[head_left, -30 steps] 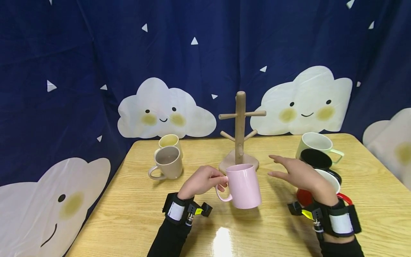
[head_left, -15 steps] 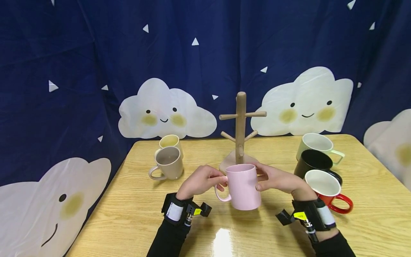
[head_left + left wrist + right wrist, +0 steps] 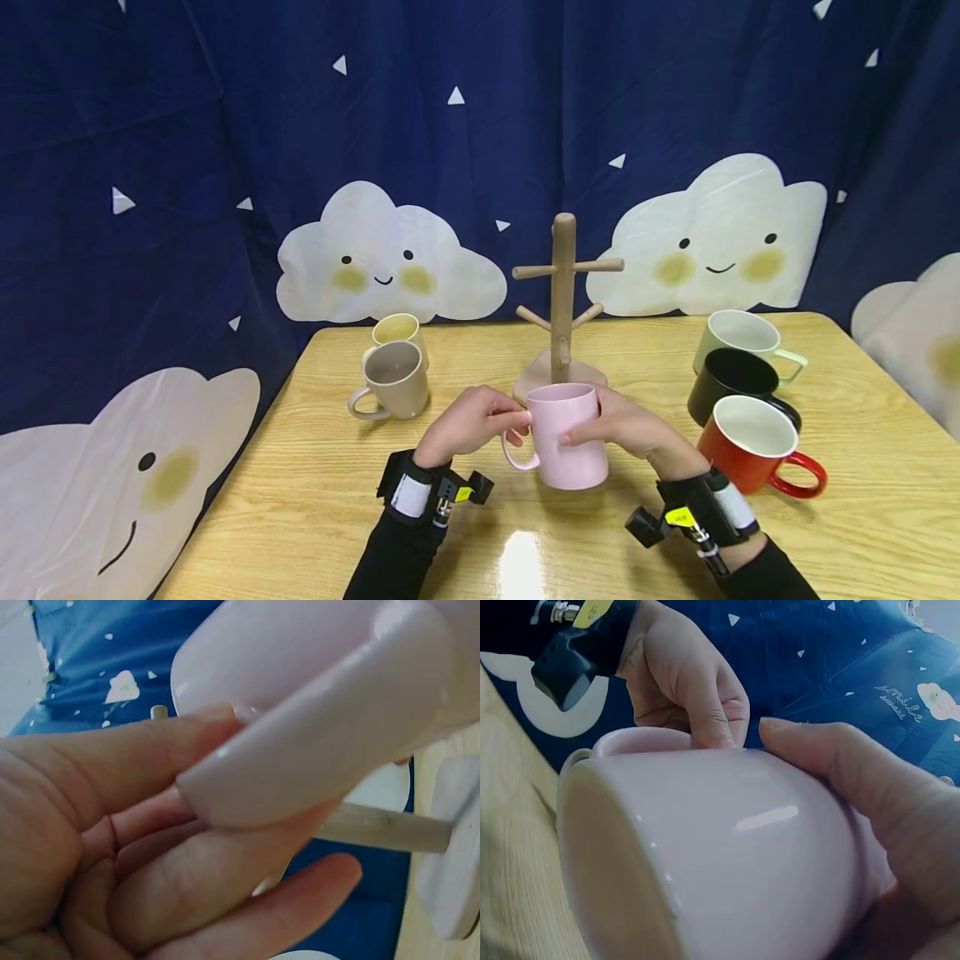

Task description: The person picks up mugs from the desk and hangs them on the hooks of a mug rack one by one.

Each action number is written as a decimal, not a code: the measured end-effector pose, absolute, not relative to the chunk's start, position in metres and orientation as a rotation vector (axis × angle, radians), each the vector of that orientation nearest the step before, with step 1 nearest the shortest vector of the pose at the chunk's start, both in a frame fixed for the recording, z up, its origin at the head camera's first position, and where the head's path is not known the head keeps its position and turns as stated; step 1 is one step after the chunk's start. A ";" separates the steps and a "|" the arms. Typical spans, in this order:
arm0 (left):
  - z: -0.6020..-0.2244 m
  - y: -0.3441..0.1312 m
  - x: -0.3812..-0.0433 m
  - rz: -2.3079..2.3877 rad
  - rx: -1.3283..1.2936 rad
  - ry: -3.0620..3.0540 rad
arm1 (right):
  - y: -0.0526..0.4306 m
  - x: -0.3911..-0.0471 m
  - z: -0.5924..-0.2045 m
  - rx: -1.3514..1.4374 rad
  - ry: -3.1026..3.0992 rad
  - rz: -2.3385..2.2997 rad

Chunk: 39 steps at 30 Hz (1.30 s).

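A pink mug (image 3: 566, 450) is held upright just in front of the wooden mug tree (image 3: 562, 292), its handle to the left. My left hand (image 3: 476, 425) pinches the top of that handle between thumb and fingers; the left wrist view shows the handle (image 3: 322, 735) close up. Around the mug's right side my right hand (image 3: 630, 421) grips the body, thumb across the front and the other fingers hidden behind. In the right wrist view the mug's base (image 3: 615, 877) faces the camera.
On the left stand a grey-beige mug (image 3: 396, 383) and a pale yellow mug (image 3: 397, 327). A red mug (image 3: 738, 454), a black mug (image 3: 723, 392) and a pale green mug (image 3: 738, 333) line the right. Behind the wooden table (image 3: 300, 517) hangs a dark blue curtain (image 3: 420, 133).
My right hand has come left from over the red mug and taken hold of the pink mug's body. The left hand keeps its pinch on the handle, nearly still.
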<state>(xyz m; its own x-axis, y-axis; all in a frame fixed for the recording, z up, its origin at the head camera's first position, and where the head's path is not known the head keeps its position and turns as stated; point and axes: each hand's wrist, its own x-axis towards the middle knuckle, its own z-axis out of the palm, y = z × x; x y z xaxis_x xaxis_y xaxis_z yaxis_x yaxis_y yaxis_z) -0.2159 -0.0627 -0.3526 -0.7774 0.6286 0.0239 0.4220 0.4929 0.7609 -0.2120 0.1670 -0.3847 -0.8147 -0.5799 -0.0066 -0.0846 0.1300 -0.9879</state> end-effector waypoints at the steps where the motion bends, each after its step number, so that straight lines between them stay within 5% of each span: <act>1: -0.352 -0.064 -0.216 1.163 0.889 2.482 | 0.166 -0.211 -0.384 -0.655 2.030 -1.737; 26: -0.334 -0.100 -0.217 1.307 0.516 2.699 | 0.223 -0.205 -0.349 -0.605 2.269 -1.792; 39: -0.335 -0.100 -0.216 1.342 0.462 2.696 | 0.207 -0.208 -0.350 -0.370 2.144 -2.118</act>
<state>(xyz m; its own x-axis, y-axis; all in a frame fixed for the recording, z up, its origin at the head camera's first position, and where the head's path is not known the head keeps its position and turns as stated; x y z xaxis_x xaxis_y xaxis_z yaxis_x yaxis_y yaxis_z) -0.2163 -0.0999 -0.3353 -0.9496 0.3095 0.0499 0.2264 0.5670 0.7920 -0.2080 0.2068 -0.3500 -0.9649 -0.2448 0.0952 -0.0981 -0.0003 -0.9952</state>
